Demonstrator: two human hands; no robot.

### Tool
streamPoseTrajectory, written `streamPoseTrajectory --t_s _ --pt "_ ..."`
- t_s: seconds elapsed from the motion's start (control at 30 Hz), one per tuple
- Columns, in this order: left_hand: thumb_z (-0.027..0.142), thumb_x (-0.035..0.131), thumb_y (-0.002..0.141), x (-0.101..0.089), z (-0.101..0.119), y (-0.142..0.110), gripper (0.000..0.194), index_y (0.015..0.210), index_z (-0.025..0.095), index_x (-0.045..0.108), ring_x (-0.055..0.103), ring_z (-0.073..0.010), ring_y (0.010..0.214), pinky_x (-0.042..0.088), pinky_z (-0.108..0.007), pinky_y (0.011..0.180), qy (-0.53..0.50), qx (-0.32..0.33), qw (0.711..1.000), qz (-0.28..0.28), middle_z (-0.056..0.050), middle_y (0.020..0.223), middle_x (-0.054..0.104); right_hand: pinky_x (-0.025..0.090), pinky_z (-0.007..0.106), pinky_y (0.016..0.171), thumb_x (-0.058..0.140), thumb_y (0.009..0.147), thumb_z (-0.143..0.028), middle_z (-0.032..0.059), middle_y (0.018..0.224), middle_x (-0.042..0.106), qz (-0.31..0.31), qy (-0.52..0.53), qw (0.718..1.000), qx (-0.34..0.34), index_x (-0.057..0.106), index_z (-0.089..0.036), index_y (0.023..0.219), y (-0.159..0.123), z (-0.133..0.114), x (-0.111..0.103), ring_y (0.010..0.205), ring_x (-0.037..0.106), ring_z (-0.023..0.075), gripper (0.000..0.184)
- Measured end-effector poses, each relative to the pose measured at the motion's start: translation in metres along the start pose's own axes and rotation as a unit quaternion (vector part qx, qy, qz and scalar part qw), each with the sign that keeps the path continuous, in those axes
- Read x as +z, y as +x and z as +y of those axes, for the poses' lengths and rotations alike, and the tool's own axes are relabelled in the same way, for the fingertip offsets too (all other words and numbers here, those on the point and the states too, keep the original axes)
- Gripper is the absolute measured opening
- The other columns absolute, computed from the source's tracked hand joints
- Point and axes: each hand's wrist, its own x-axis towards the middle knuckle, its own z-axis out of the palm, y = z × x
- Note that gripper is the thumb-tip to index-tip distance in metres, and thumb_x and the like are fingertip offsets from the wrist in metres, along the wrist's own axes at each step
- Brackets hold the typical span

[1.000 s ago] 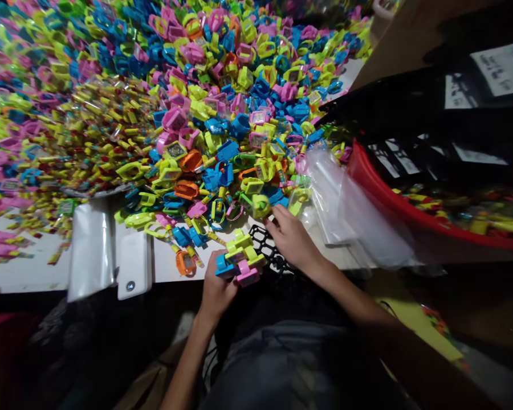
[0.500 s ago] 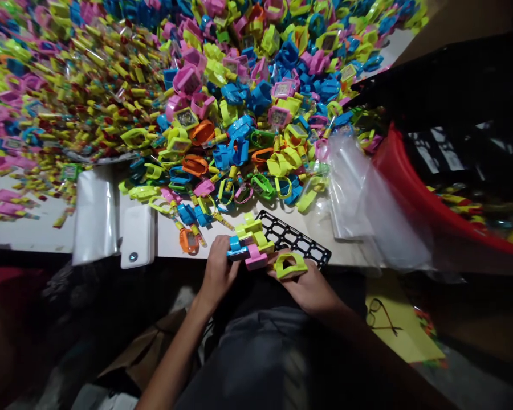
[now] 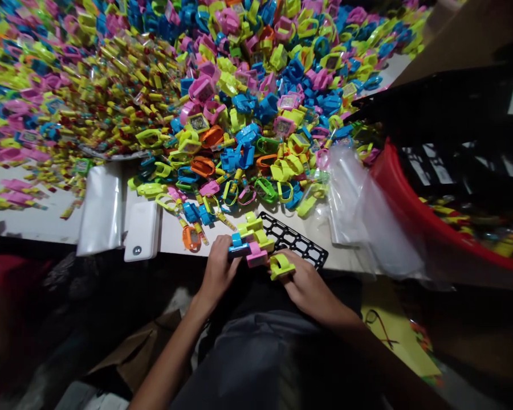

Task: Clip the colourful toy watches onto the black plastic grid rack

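Observation:
At the table's front edge, my left hand [image 3: 218, 270] is closed on the side of a cluster of plastic toy watches. In the cluster are a blue toy watch [image 3: 238, 246], a pink one [image 3: 255, 255] and yellow-green ones [image 3: 251, 222]. What carries them underneath is hidden. Just to the right, my right hand [image 3: 303, 279] grips a single yellow-green toy watch [image 3: 281, 266], its band curved upward. Behind that hand a black grid frame [image 3: 301, 244] with rows of openings lies slantwise on the table.
Beyond my hands spreads a heap of toy watches [image 3: 243, 102], with small yellow candy-like tubes [image 3: 123, 85] at left. Clear plastic bags [image 3: 100, 210] and a white power bank [image 3: 141, 230] lie at the left edge. More bags [image 3: 350, 199] and a red tub [image 3: 385, 171] are at right.
The yellow-green toy watch in my right hand has turned and come slightly closer to the cluster. My left hand keeps its hold. The view has shifted a little.

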Motion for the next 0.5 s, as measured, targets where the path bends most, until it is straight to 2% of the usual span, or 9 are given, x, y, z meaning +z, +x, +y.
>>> streamPoseTrajectory --t_s 0.13,0.3,0.5 --pt "0.023 0.056 0.099 0.001 0.002 -0.002 0.008 0.106 0.021 0.060 0.061 -0.0251 0.099 0.051 -0.036 0.087 -0.008 -0.017 1.000 0.004 -0.008 0.103 0.065 0.059 0.036 0.082 0.045 0.091 0.003 0.0093 0.101 0.069 0.011 -0.022 0.999 -0.023 0.061 -0.020 0.104 0.002 0.004 0.004 0.095 0.066 0.0233 0.031" --pt "0.025 0.055 0.099 0.002 0.005 -0.001 0.005 0.096 0.022 0.058 0.059 -0.0250 0.095 0.048 -0.036 0.085 -0.026 -0.038 0.999 -0.004 -0.006 0.097 0.063 0.059 0.045 0.082 0.045 0.092 -0.001 0.0113 0.095 0.070 0.033 -0.057 0.997 -0.051 0.061 -0.021 0.107 -0.001 0.010 0.016 0.094 0.066 0.0288 0.028" --pt "0.027 0.055 0.098 0.002 0.005 0.000 0.006 0.094 0.023 0.057 0.057 -0.0252 0.093 0.048 -0.036 0.083 -0.035 -0.048 0.998 -0.005 -0.006 0.094 0.061 0.058 0.055 0.100 0.045 0.091 -0.002 0.0100 0.095 0.072 0.041 -0.083 0.993 -0.079 0.064 -0.021 0.115 0.004 0.013 0.019 0.092 0.069 0.0281 0.036"
